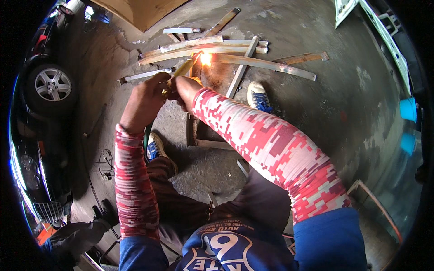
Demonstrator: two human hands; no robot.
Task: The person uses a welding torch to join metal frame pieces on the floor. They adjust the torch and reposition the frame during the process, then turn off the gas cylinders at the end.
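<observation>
The yellow torch [183,67] slants above the floor [316,113], its tip toward the strips [280,67], with a bright flame [206,59] just beyond it. It is well in from the floor's left edge, along which the car [40,135] stands. The left hand [147,100] is closed around the torch's brassy rear; the right hand [187,90] is close up against the left, but its fingers are hidden, so I cannot tell whether it grips. The torch looks stiff and fairly light, likely metal, sturdy rather than fragile, perhaps slippery where smooth. A green hose [147,133] by the left wrist could drag on it if joined. The rear seems the place to hold; the front is probably hot
</observation>
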